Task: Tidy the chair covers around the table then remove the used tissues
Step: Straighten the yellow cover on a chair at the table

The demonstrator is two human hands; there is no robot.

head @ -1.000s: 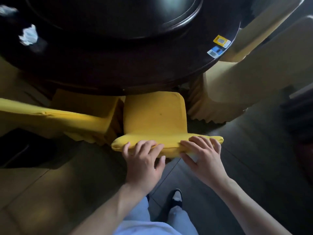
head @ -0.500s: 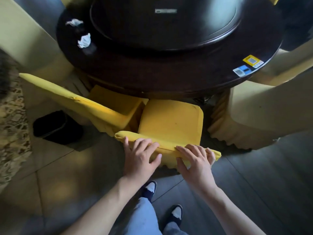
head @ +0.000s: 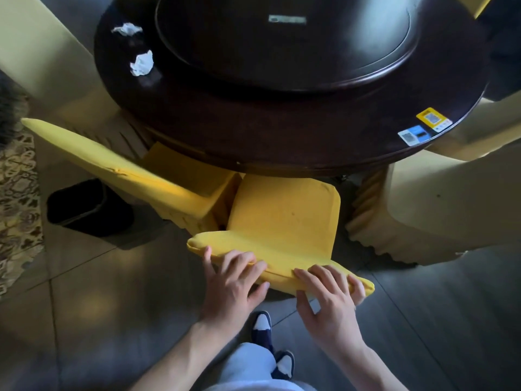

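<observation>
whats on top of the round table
Two crumpled tissues near the left rim of the table, two stickers near the right rim, and a raised turntable. The far side is cut off.

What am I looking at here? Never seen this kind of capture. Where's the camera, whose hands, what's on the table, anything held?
There is no machine: a person works with two bare hands, and the single wide-angle camera sits on their head, looking forward and down, so the arms come in from the bottom edge and the shoes show below.

The left hand and right hand both grip the top edge of a yellow chair cover, fingers over the top, thumbs underneath. That chair is pushed in under a dark round table.

On the table lie two crumpled tissues at the far left, and two stickers near the right rim. A raised round turntable fills its middle.

More covered chairs stand around, and a black bin sits on the floor at left.
</observation>
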